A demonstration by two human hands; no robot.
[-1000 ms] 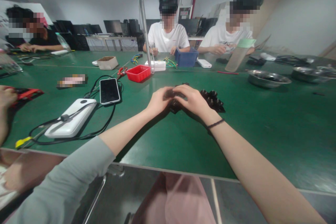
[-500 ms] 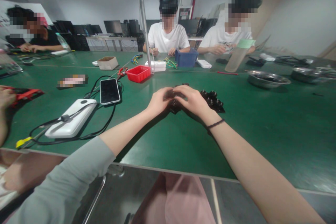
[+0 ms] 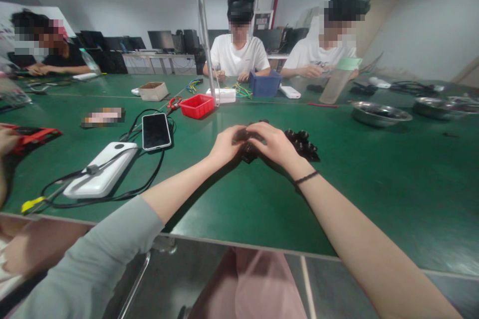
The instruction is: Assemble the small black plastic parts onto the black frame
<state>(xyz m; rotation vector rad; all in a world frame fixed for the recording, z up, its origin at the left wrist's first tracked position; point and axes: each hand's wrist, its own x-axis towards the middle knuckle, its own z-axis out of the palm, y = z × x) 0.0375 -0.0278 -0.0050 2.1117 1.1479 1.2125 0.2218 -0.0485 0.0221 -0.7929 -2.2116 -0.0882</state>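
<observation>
My left hand (image 3: 227,143) and my right hand (image 3: 273,140) meet over a cluster of small black knobbed parts (image 3: 302,143) on the green table. Both hands are closed, fingers curled in and fingertips almost touching. A bit of something dark shows between them, but the fingers hide what it is. More black parts (image 3: 249,153) lie right below the fingertips. The rest of the cluster spreads out to the right of my right hand, past its knuckles.
A white power bank (image 3: 102,172) with black cables and a phone (image 3: 156,131) lie to my left. Further off stand a red tray (image 3: 197,106), a blue bin (image 3: 265,83) and metal bowls (image 3: 379,114). A metal pole (image 3: 205,25) rises behind the red tray. Several people sit around the table.
The view has shifted very slightly. Both hands keep the same place and the same closed pose over the black parts.
</observation>
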